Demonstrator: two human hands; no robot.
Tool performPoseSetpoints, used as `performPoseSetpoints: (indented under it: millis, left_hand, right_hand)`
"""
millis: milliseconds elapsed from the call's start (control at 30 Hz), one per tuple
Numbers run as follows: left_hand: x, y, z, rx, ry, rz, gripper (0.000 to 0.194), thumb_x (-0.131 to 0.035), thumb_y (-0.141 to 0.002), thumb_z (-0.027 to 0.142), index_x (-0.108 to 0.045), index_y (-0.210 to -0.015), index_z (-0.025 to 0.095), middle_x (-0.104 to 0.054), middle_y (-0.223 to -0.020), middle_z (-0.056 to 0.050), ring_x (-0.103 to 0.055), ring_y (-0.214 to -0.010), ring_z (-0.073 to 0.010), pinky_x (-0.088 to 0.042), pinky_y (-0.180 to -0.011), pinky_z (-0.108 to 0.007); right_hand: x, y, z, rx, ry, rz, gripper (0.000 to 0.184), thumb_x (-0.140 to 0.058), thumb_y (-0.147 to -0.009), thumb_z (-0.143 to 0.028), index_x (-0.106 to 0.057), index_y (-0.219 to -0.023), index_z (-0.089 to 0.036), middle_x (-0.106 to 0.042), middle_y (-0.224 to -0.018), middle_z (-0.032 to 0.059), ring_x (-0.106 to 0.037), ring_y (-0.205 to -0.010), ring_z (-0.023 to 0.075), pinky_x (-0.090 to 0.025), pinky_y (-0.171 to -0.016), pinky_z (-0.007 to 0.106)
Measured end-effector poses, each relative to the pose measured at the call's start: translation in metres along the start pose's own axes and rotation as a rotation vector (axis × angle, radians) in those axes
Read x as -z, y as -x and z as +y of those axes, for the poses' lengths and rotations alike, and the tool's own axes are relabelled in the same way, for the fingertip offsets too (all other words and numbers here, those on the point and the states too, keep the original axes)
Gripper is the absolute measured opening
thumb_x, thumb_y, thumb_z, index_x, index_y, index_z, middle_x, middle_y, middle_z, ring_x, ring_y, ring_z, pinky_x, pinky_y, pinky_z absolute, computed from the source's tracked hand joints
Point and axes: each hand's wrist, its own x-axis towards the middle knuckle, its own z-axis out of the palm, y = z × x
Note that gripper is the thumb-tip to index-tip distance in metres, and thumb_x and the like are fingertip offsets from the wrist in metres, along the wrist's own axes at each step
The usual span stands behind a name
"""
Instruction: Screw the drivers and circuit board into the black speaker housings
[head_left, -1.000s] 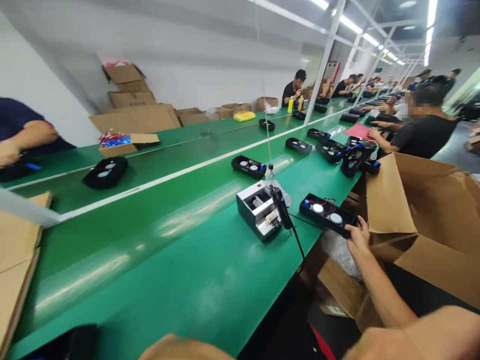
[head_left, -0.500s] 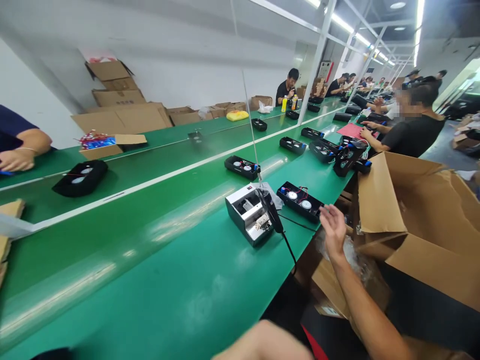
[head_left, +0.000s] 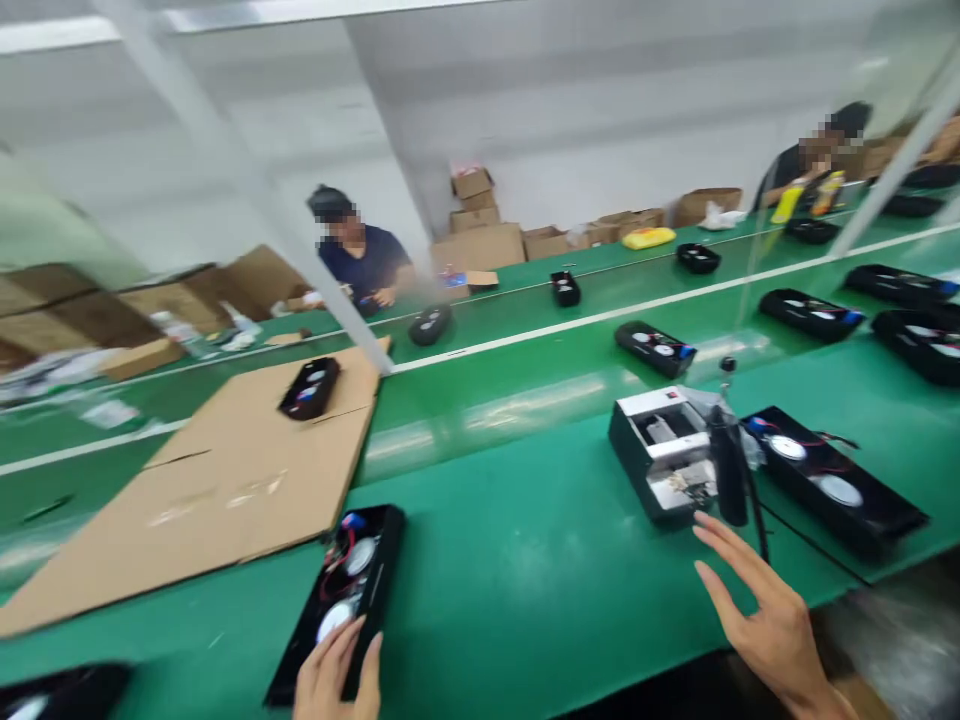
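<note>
A long black speaker housing [head_left: 382, 570], with two round silver drivers and red wires, lies on the green bench at lower centre-left. My left hand [head_left: 334, 675] is at its near end, fingers over the inside and thumb at the outer right wall. My right hand [head_left: 772, 625] is open and holds nothing, its fingers spread just below a black-and-silver screw feeder [head_left: 630, 455]. A black electric screwdriver [head_left: 726, 465] hangs upright in front of the feeder's right side. Right of it lies another speaker housing [head_left: 862, 515] with two silver drivers.
Cardboard sheets [head_left: 217, 500] cover the bench at left, with a speaker housing [head_left: 310, 388] on them. More housings [head_left: 655, 348] lie along the green belt [head_left: 480, 400]. A white post [head_left: 322, 270] rises at left. Two people [head_left: 367, 260] sit across the line.
The view has swung left. My left hand has come into view at a speaker housing. My right hand, fingers spread, is now near the screw feeder instead of the housing beside it.
</note>
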Motion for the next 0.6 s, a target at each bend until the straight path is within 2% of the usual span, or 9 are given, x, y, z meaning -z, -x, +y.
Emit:
performPoseSetpoints:
  millis: [67,133,233,300,367,433,467,533,600]
  left_hand:
    - [0.017,-0.003,-0.008,-0.085,-0.060,0.022,0.050,-0.063,-0.090,0.062,-0.072,-0.123,0.027,-0.071,-0.134,-0.010,-0.069,-0.125,-0.0370,-0.055,-0.113,-0.057]
    - [0.032,-0.008,-0.013,-0.152,-0.183,0.058,0.049,-0.063,-0.089,0.059,-0.073,-0.123,0.024,-0.074,-0.127,-0.012,-0.064,-0.129,-0.0385,-0.052,-0.115,-0.058]
    - [0.046,-0.015,-0.022,-0.194,-0.316,0.111,0.043,-0.056,-0.094,0.051,-0.073,-0.122,0.022,-0.078,-0.112,-0.014,-0.065,-0.123,-0.0413,-0.052,-0.108,-0.063]
    - [0.045,-0.014,-0.025,-0.252,-0.270,0.079,0.038,-0.053,-0.096,0.048,-0.073,-0.117,0.023,-0.079,-0.100,-0.010,-0.072,-0.108,-0.0371,-0.055,-0.106,-0.059]
    - [0.031,-0.007,-0.016,-0.316,-0.195,0.038,0.036,-0.051,-0.098,0.047,-0.073,-0.115,0.025,-0.079,-0.090,-0.006,-0.076,-0.089,-0.0297,-0.060,-0.102,-0.053]
    - [0.008,0.006,0.006,-0.347,-0.138,0.009,0.036,-0.050,-0.101,0.045,-0.072,-0.119,0.023,-0.080,-0.090,-0.005,-0.077,-0.082,-0.0261,-0.064,-0.094,-0.047]
    - [-0.006,0.016,0.022,-0.353,-0.108,0.000,0.036,-0.051,-0.103,0.044,-0.070,-0.123,0.021,-0.080,-0.093,-0.007,-0.078,-0.082,-0.0264,-0.066,-0.087,-0.046]
    - [-0.031,0.038,0.060,-0.367,-0.037,-0.039,0.038,-0.054,-0.104,0.040,-0.066,-0.132,0.017,-0.081,-0.100,-0.012,-0.080,-0.084,-0.0273,-0.067,-0.078,-0.044]
    - [-0.051,0.061,0.101,-0.416,0.060,-0.128,0.041,-0.055,-0.105,0.037,-0.061,-0.140,0.016,-0.081,-0.106,-0.013,-0.081,-0.089,-0.0260,-0.068,-0.076,-0.039]
  right_hand:
    - [-0.024,-0.001,-0.006,-0.082,0.011,-0.081,0.041,-0.061,-0.106,-0.038,-0.066,-0.145,-0.030,-0.065,-0.155,0.0058,-0.070,-0.135,0.0317,-0.061,-0.114,0.047]
    - [-0.044,0.003,-0.007,-0.126,-0.022,-0.166,0.044,-0.058,-0.106,-0.045,-0.063,-0.148,-0.032,-0.061,-0.160,0.0050,-0.066,-0.140,0.0335,-0.060,-0.116,0.051]
    - [-0.068,0.019,-0.005,-0.162,-0.142,-0.299,0.045,-0.059,-0.105,-0.047,-0.063,-0.148,-0.034,-0.062,-0.159,0.0050,-0.067,-0.139,0.0322,-0.063,-0.112,0.047]
    - [-0.083,0.036,-0.008,-0.201,-0.264,-0.403,0.045,-0.061,-0.104,-0.045,-0.064,-0.148,-0.033,-0.066,-0.155,0.0072,-0.072,-0.133,0.0310,-0.066,-0.108,0.044]
    - [-0.097,0.054,-0.019,-0.246,-0.407,-0.503,0.046,-0.062,-0.103,-0.043,-0.064,-0.148,-0.031,-0.071,-0.148,0.0103,-0.076,-0.126,0.0312,-0.068,-0.104,0.045]
    - [-0.110,0.070,-0.036,-0.287,-0.528,-0.593,0.053,-0.066,-0.100,-0.038,-0.060,-0.153,-0.033,-0.072,-0.146,0.0122,-0.076,-0.127,0.0330,-0.067,-0.106,0.050]
    - [-0.115,0.076,-0.047,-0.295,-0.564,-0.627,0.063,-0.070,-0.097,-0.035,-0.054,-0.158,-0.035,-0.069,-0.150,0.0128,-0.073,-0.131,0.0346,-0.064,-0.109,0.054]
    - [-0.125,0.087,-0.069,-0.274,-0.582,-0.669,0.098,-0.081,-0.084,-0.028,-0.033,-0.169,-0.040,-0.052,-0.166,0.0142,-0.060,-0.146,0.0393,-0.056,-0.117,0.062]
    - [-0.133,0.093,-0.088,-0.183,-0.556,-0.656,0.129,-0.090,-0.072,-0.025,-0.012,-0.173,-0.041,-0.026,-0.180,0.0161,-0.039,-0.160,0.0453,-0.048,-0.121,0.068]
